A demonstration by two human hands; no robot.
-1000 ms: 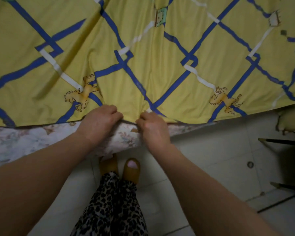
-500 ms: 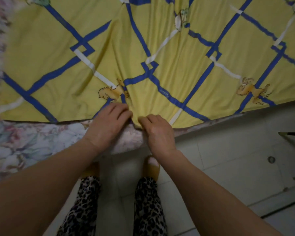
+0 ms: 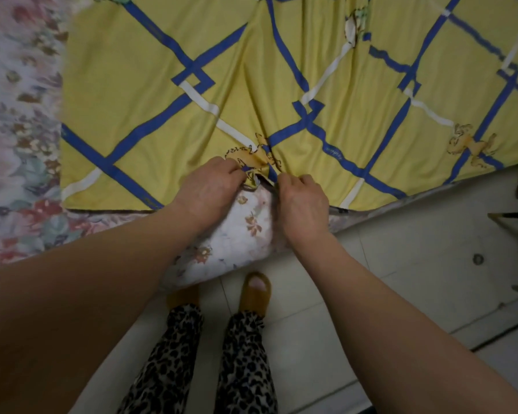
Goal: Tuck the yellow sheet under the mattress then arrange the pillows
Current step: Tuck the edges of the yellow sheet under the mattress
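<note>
Yellow sheet point(image 3: 251, 85) spread on the flowered mattress point(image 3: 240, 234); left hand point(image 3: 205, 191) and right hand point(image 3: 304, 204) pinch its bunched edge at the mattress side, ready for tucking under.

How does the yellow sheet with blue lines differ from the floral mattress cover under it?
The yellow sheet with blue lines has a lattice print, bunched where the left hand and right hand pinch its edge. The floral mattress cover is pale with flowers and lies smooth. The sheet lies on top; the cover shows beside and below it. Both are patterned fabric.
</note>
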